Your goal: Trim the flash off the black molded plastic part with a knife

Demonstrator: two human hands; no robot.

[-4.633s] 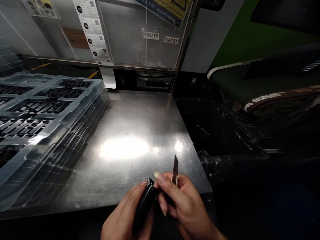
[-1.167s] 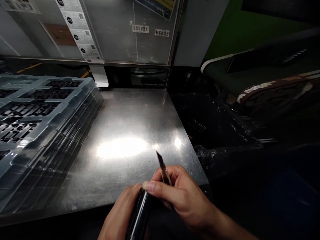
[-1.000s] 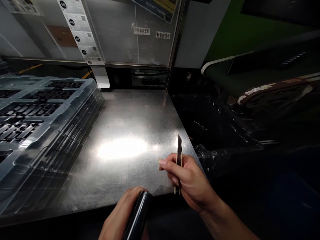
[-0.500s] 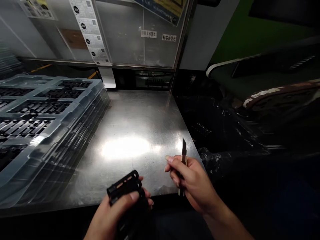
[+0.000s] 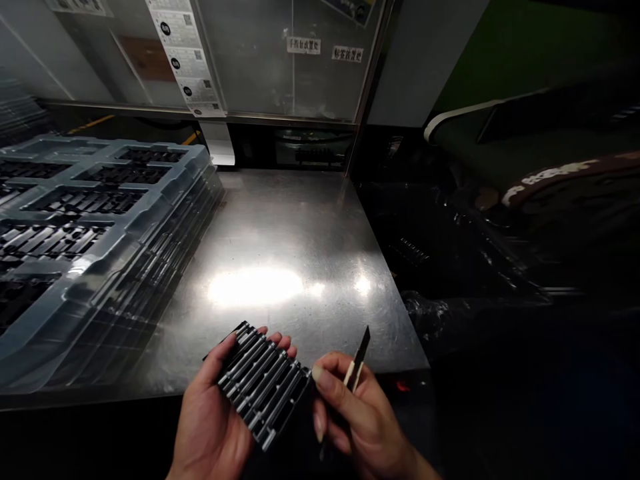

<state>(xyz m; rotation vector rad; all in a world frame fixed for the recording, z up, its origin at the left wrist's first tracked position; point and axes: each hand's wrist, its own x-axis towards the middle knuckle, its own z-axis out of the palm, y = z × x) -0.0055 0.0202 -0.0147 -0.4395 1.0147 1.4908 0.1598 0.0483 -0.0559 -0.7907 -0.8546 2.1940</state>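
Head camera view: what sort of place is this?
Probably a factory workstation. A steel workbench carries stacked clear plastic trays of small black parts, labels hang on a clear screen, and hands hold a black ribbed part and a craft knife.

We see a factory work station. The steel bench is bare metal, and a stack of clear plastic trays with rows of small dark parts stands on its left. Behind it, a clear panel carries printed labels with codes, and a conveyor runs at right.
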